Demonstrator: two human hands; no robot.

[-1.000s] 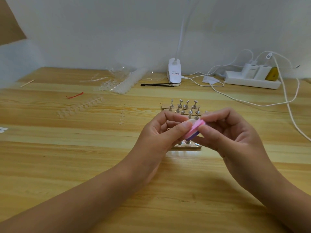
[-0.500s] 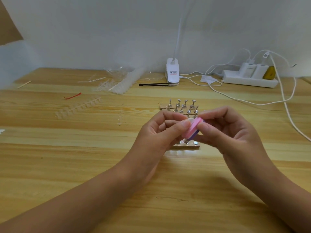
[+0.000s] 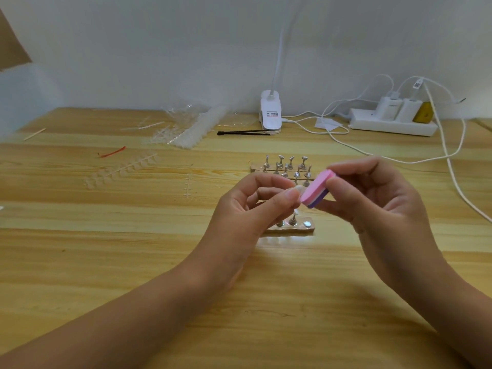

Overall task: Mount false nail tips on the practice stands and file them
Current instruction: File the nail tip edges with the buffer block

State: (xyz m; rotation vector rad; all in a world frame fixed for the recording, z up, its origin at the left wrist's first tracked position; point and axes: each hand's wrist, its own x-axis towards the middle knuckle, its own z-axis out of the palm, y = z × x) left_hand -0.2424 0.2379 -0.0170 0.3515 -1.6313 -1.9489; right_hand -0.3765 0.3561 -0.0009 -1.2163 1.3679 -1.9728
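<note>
Pink-and-purple foam block (image 3: pixel 316 191), one, pinched by the right hand (image 3: pixel 372 209); the left hand (image 3: pixel 247 209) pinches one clear nail tip (image 3: pixel 298 189). Two wooden stand strips: far strip (image 3: pixel 257 167), near strip (image 3: pixel 292 230).

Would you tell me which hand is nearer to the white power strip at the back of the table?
Right. The right hand is in front of the power strip, nearly below it in the view; the left hand lies further to the left.
</note>
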